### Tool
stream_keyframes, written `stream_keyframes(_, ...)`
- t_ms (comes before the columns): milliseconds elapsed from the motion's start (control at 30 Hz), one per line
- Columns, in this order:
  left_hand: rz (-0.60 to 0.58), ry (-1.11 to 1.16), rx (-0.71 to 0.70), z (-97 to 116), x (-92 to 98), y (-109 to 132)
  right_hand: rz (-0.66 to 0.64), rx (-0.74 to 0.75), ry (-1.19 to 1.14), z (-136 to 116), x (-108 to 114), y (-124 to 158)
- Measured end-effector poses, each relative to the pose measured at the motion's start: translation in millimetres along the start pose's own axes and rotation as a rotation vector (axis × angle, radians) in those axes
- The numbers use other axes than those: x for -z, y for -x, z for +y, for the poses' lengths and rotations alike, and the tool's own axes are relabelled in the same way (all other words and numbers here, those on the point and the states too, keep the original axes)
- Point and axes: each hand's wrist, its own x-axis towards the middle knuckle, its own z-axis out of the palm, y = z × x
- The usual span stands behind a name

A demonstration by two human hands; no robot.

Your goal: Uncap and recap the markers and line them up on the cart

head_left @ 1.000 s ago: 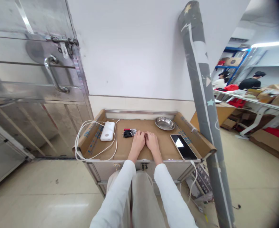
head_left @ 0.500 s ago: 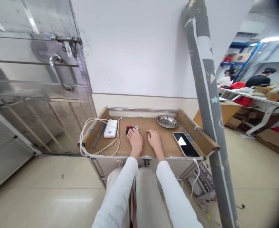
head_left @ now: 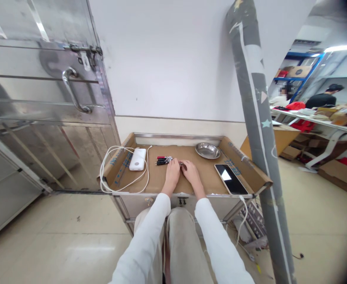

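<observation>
Several slim pens [head_left: 162,161], red and black with shiny tips, lie side by side on the cardboard-lined tabletop [head_left: 154,179]. Just right of them, my left hand [head_left: 172,172] has its fingers bent and closed. Against it, fingertip to fingertip, is my right hand [head_left: 190,172], also with curled fingers. Something small and dark shows between the fingertips, too little of it to name.
A white power bank [head_left: 137,159] with a looped white cable [head_left: 146,182] lies at left. At right are a steel dish [head_left: 208,151] and a phone [head_left: 230,179]. A tall grey roll [head_left: 260,118] leans beside the cabinet. Two people sit in the background at right.
My left hand has moved right, off the pens, and now meets my right hand. The pens are more exposed. My right hand's fingers have curled inward.
</observation>
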Motion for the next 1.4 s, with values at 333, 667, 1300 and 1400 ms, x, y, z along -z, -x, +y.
stream_keyframes(333,0.187,0.616,0.255,-14,-4.3,-13,0.089,-0.076,0.060,8,-5,4)
stream_keyframes(667,0.316,0.953,0.188,-23,-5.3,-15,0.141,0.015,-0.105,15,-15,-4)
stream_keyframes(1300,0.395,0.668,0.055,-14,2.4,-11,0.163,-0.006,-0.160,14,-11,-3)
stream_keyframes(1400,0.385,0.672,0.065,-13,3.1,-10,0.148,-0.020,-0.163,12,-9,-2)
